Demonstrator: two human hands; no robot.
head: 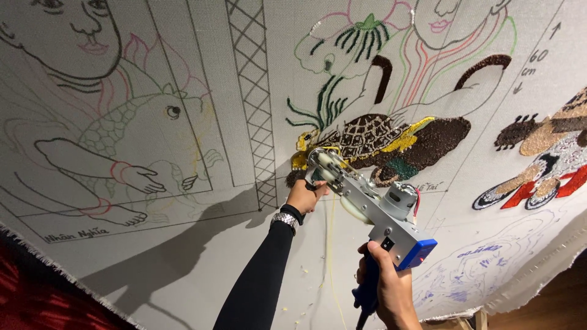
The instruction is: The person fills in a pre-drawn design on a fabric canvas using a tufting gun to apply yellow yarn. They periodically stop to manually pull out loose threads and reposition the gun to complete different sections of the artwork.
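At the cloth (202, 244), both hands (391, 287) grip the tufting gun (373, 208).

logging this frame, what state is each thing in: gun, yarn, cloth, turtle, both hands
tufting gun: held up, nose against the cloth
yellow yarn: hanging slack below the gun
cloth: stretched flat, mostly outlines
turtle: partly tufted
left hand: gripping the gun's front
right hand: closed on the blue handle

We see a tufting gun (373, 214) of brushed, dull-shining metal with a glossy blue plastic rear. The stretched cloth (202, 244) looks matt and coarse-woven, its tufted yarn patches (428, 137) rough and nubbly. Our wristwatch (285, 219) gleams metallic.
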